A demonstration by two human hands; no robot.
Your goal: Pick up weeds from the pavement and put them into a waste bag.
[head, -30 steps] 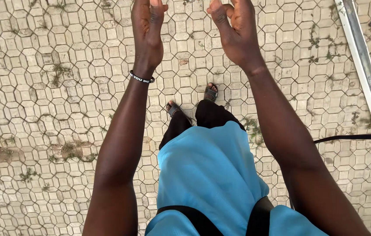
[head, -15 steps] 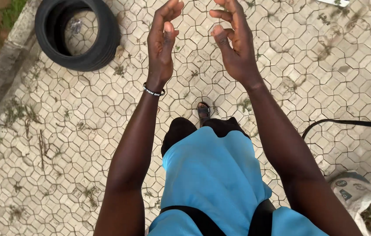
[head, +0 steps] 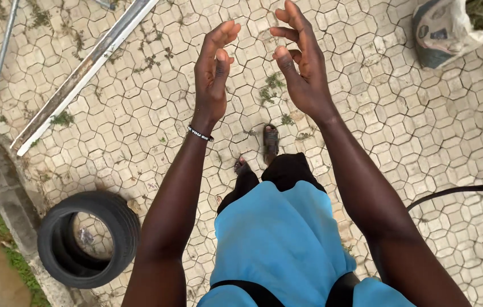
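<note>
Both arms are stretched out in front of me over a paved yard. My left hand [head: 212, 71] is raised with the palm turned inward and the fingers apart, holding nothing; a black wristband [head: 200, 133] circles its wrist. My right hand [head: 301, 62] faces it a short gap away, fingers spread and curled slightly, also empty. The two hands do not touch. Below them I see my blue garment [head: 275, 239] and my sandalled feet [head: 270, 142] on the paving.
A black tyre [head: 54, 250] lies at the lower left by a concrete kerb [head: 5, 207] and grass. A long white rail [head: 82, 71] and a thin pipe [head: 2, 54] lie upper left. A filled sack [head: 452, 28] sits upper right. A black hose [head: 463, 190] crosses the right.
The view has swung round: the tyre went from upper left to lower left and the sack from lower right to upper right. My hands stay raised, empty and facing each other.
</note>
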